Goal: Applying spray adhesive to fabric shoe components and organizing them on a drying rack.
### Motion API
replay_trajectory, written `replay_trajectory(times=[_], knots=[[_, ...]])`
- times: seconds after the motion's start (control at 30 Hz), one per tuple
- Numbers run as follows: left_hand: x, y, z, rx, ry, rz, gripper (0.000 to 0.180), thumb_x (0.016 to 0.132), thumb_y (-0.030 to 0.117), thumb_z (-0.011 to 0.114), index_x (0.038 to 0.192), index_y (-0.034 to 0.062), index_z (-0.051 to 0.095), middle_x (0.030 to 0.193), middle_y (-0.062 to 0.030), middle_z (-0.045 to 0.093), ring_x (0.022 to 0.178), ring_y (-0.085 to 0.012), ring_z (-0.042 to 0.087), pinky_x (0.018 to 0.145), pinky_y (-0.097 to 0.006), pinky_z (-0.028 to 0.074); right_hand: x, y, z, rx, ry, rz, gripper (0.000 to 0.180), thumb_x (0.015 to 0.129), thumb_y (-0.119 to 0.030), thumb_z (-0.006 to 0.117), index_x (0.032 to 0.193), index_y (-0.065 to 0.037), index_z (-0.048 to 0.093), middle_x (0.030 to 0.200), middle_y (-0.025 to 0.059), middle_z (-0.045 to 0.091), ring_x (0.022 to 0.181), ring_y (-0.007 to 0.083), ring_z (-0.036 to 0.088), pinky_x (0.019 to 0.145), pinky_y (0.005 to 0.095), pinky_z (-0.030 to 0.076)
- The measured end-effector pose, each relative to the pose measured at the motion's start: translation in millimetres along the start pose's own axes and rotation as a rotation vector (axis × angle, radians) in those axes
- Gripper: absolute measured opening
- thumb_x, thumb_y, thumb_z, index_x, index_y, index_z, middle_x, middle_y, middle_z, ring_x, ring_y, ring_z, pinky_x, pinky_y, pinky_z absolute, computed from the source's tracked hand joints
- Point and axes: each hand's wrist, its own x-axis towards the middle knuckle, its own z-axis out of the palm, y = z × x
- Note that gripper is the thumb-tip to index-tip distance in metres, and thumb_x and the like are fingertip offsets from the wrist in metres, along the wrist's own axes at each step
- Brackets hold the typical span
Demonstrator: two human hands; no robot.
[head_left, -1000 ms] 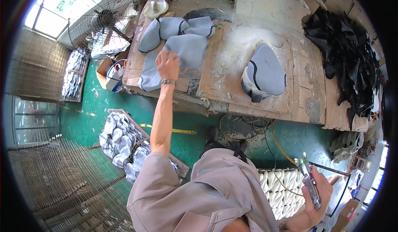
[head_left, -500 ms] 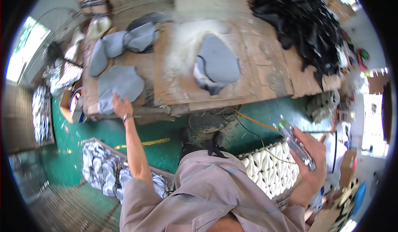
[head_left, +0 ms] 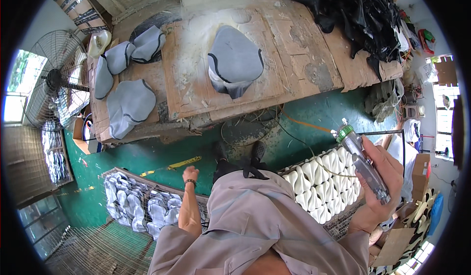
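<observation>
In my right hand (head_left: 385, 172) is a silver spray gun (head_left: 361, 159) with a green ring near its tip, held off the table's front right side. My fingers are wrapped around its body. My left hand (head_left: 191, 173) hangs below the table edge with its fingers curled, and nothing shows in it. Ahead on the cardboard-covered table (head_left: 304, 86) rests a grey rounded, seat-shaped piece (head_left: 236, 54) with black piping, its lower part pale and dark. To its left lies a flat grey cover (head_left: 132, 103), and beyond that stand more grey curved pieces (head_left: 117, 57).
Black glossy sheets (head_left: 348, 19) are heaped at the table's right. Racks of white moulded pieces (head_left: 319, 184) and grey-white pieces (head_left: 142, 204) flank me. An orange hose (head_left: 304, 123) and dark cables cross near the green floor. A fan (head_left: 55, 78) stands left.
My left hand has let go of the flat grey cover and drawn back toward my body. The spray gun has shifted slightly right and up. The view has turned a little.
</observation>
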Motion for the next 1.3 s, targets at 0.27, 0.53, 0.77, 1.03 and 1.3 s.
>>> replay_trajectory(times=[0.27,0.53,0.77,1.03,1.3], knots=[[-52.0,-61.9,48.2,-0.27,-0.16,-0.321,0.042,0.08,0.031,0.078,0.116,0.0084,0.077,0.111,-0.0121,0.077,0.104,-0.0251,0.073,0.092,-0.035,0.056,-16.0,56.1,-28.7,-0.014,-0.088,-0.2,0.043,0.079,-0.024,0.065,0.113,0.0,0.077,0.087,0.0114,0.07,0.079,0.0202,0.063,0.076,0.0311,0.046],[-57.4,-28.9,52.1,-0.344,-0.173,-0.216,0.04,0.085,0.027,0.077,0.12,0.0077,0.073,0.101,-0.0059,0.076,0.087,-0.0168,0.072,0.074,-0.034,0.058,-16.5,42.2,-15.9,-0.006,0.024,-0.094,0.054,0.071,-0.005,0.064,0.124,0.001,0.071,0.1,0.0165,0.07,0.09,0.0241,0.065,0.083,0.0312,0.049],[-25.0,-39.2,39.5,-0.315,-0.254,-0.132,0.036,0.086,0.026,0.076,0.118,0.0097,0.074,0.091,-0.0022,0.074,0.076,-0.0125,0.069,0.062,-0.033,0.057,-42.2,-15.9,10.8,-0.052,-0.037,-0.328,0.054,0.072,-0.003,0.061,0.125,0.005,0.068,0.082,0.0161,0.065,0.072,0.0244,0.064,0.067,0.0311,0.047],[1.9,-66.0,24.2,-0.395,-0.261,-0.097,0.03,0.088,0.021,0.075,0.115,0.009,0.074,0.093,-0.0017,0.074,0.075,-0.0113,0.068,0.059,-0.03,0.055,-91.7,-87.0,41.4,-0.134,-0.156,-0.503,0.061,0.074,-0.012,0.072,0.132,0.004,0.063,0.082,0.0141,0.065,0.066,0.0269,0.065,0.058,0.0374,0.049],[21.3,-46.7,30.2,-0.497,-0.134,0.13,0.03,0.087,0.021,0.074,0.114,0.0076,0.075,0.09,-0.0034,0.074,0.08,-0.013,0.068,0.073,-0.029,0.054,-142.3,-117.7,42.0,-0.269,-0.245,-0.541,0.063,0.071,-0.005,0.071,0.132,0.008,0.061,0.079,0.0146,0.064,0.065,0.0287,0.064,0.055,0.0389,0.05]])
